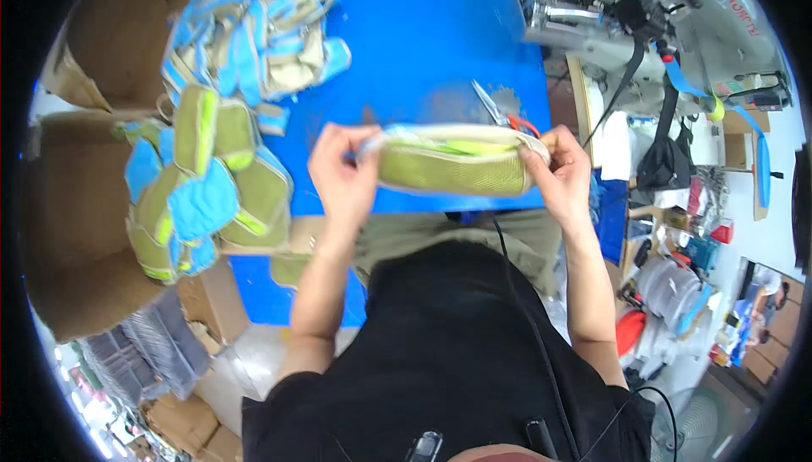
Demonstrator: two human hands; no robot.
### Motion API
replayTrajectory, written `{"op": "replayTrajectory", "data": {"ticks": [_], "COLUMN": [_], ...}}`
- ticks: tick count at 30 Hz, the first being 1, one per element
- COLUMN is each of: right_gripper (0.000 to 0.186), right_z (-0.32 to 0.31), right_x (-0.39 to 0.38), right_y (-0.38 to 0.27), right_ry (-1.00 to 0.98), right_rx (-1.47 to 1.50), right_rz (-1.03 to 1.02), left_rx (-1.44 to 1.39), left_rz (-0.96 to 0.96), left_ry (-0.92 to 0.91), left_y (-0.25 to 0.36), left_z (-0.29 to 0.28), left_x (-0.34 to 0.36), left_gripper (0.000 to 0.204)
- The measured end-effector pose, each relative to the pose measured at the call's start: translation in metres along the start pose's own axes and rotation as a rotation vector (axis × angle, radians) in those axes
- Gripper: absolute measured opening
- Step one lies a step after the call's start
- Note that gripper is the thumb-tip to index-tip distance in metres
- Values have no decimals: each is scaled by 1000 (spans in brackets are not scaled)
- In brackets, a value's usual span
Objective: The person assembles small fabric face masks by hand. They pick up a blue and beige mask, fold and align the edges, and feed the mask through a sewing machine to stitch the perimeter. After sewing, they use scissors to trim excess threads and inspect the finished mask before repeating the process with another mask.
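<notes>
Between my hands, over the front edge of the blue tabletop, stretches an olive-green mesh fabric pouch (452, 173) with a pale rim and bright lime lining showing at its mouth. My left hand (345, 166) pinches its left end, where a bit of light blue shows. At the other end, my right hand (560, 170) grips the rim with the thumb on the near side. Scissors with red handles (522, 125) lie on the table just beyond the pouch, close to my right hand. Slight blur hides the fine stitching.
Olive and blue sewn pouches (203, 200) are heaped at the left, beside open cardboard boxes (76, 217). Blue and beige fabric pieces (254, 43) pile up at the far left of the blue table (423, 27). A sewing machine (584, 10) stands at the far right.
</notes>
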State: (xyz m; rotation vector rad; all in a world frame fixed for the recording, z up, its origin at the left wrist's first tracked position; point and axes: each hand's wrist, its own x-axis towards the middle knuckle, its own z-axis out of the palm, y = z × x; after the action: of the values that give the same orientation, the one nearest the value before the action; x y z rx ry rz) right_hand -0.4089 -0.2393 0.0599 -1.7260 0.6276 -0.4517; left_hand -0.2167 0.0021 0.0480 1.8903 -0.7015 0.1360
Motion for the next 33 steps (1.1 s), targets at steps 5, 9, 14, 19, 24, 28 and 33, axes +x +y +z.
{"op": "replayTrajectory", "data": {"ticks": [5,9,14,19,24,28,33], "right_gripper": [13,21,41,42,35,33,32], "right_z": [6,6,17,22,23,28,32], "right_x": [24,25,16,-8,-16,-6,9], "right_y": [40,76,55,72,75,77,86], "right_ry": [322,14,67,57,102,101,87], "right_rx": [-396,-112,319,220,-361,-546,-601], "right_rz": [-7,199,209,196,-8,-164,-156], "left_rx": [-54,-76,-919,-295,-45,275,434], "left_rz": [-74,-277,-830,-366,-163,-33,58], "left_ry": [-17,-63,197,-5,-9,154,128], "left_y": [7,-45,-105,-91,-108,-155,-153], "left_z": [33,42,94,116,60,6,-39], "left_x": [-4,21,73,71,82,114,126], "left_gripper": [13,5,59,50,19,10,12]}}
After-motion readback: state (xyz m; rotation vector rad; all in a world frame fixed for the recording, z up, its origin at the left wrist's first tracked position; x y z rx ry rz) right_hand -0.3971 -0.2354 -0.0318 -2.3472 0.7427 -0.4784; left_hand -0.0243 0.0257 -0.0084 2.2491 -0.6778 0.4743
